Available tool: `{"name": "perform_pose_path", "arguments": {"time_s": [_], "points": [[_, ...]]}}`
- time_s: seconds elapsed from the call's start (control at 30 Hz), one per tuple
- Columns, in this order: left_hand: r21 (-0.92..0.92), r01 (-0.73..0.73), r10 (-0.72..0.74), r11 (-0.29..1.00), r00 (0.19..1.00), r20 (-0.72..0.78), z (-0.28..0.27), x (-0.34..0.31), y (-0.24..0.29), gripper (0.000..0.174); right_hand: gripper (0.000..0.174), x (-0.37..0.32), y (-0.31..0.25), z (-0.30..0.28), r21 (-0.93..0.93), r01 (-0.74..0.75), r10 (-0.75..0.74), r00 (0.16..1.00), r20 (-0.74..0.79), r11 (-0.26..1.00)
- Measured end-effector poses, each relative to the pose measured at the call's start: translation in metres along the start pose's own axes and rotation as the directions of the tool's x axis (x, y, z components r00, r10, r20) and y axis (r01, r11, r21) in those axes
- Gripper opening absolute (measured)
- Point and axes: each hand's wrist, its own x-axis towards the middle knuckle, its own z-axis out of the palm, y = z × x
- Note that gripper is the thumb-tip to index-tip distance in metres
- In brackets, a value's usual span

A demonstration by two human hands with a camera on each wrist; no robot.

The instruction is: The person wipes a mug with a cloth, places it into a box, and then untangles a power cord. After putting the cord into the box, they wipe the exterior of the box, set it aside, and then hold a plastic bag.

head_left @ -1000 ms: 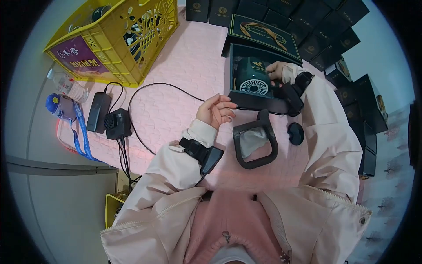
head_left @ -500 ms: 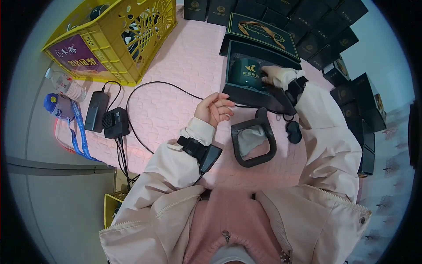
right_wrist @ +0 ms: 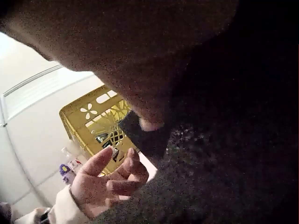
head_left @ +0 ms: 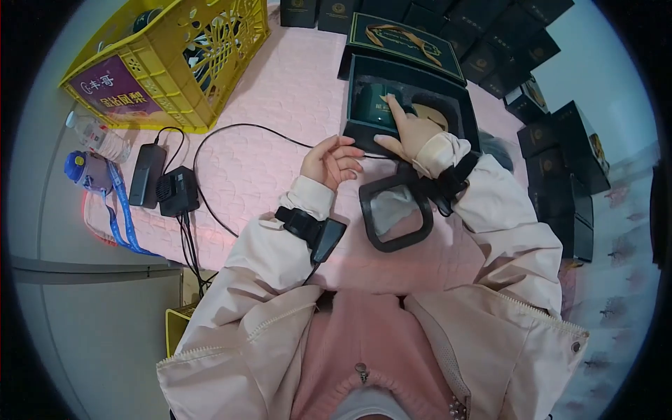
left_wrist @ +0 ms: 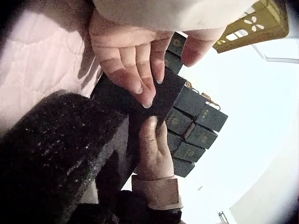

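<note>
Right hand [head_left: 414, 133] has shifted onto the near side of the open gift box [head_left: 362, 134]: index finger straight on the green mug [head_left: 372, 105], thumb spread; other fingers unclear. Mug sits in the box's left part, toward the pink quilt's [head_left: 280, 91] far right corner. Left hand [head_left: 329, 162], fingers loosely curled, at the front-left corner.

Yellow crate [head_left: 157, 80]: purple label [head_left: 115, 87] reads 丰哥, 金钻凤梨. Right of crate: green cup [head_left: 372, 108], gold lettering partly covered; dark boxes [head_left: 514, 24], print illegible.
</note>
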Motion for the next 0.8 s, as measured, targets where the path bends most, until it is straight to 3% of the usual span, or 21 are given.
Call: {"name": "perform_pose_path", "arguments": {"time_s": [0.33, 0.43, 0.47, 0.53, 0.57, 0.63, 0.67, 0.8], "points": [[0.065, -0.025, 0.031, 0.998, 0.995, -0.095, 0.008, -0.003, 0.000, 0.029, 0.064, -0.037, 0.014, 0.016, 0.123, -0.015, 0.008, 0.998, 0.057, 0.992], [0.007, -0.015, 0.015, 1.000, 1.000, 0.007, -0.002, -0.002, 0.002, 0.028, 0.051, -0.058, 0.035, 0.022, 0.221, 0.253, -0.208, 0.956, -0.206, 0.942], [-0.024, -0.014, 0.015, 1.000, 0.998, 0.057, -0.005, -0.001, 0.003, 0.028, 0.051, -0.067, 0.040, 0.018, 0.221, 0.249, -0.204, 0.957, -0.207, 0.943], [0.003, -0.037, 0.037, 0.999, 0.997, 0.063, -0.010, 0.002, 0.003, 0.028, 0.032, -0.090, 0.042, 0.004, 0.035, 0.363, -0.282, 0.776, -0.565, 0.931], [0.029, -0.062, 0.060, 0.998, 0.996, 0.066, -0.011, 0.002, 0.003, 0.028, 0.032, -0.101, 0.036, -0.003, 0.035, 0.365, -0.283, 0.777, -0.563, 0.930], [0.058, -0.086, 0.082, 0.995, 0.994, 0.069, -0.010, 0.001, 0.004, 0.028, 0.024, -0.128, 0.023, -0.015, 0.180, 0.136, -0.078, 0.952, -0.296, 0.974], [0.052, -0.076, 0.075, 0.996, 0.997, 0.025, -0.007, 0.000, 0.004, 0.028, 0.020, -0.135, 0.020, -0.017, 0.226, 0.002, 0.031, 0.989, -0.143, 0.974], [0.037, -0.056, 0.058, 0.998, 0.996, -0.063, 0.002, 0.000, 0.000, 0.027, 0.015, -0.135, 0.029, 0.031, 0.126, 0.074, -0.070, 0.997, -0.034, 0.989]]}}
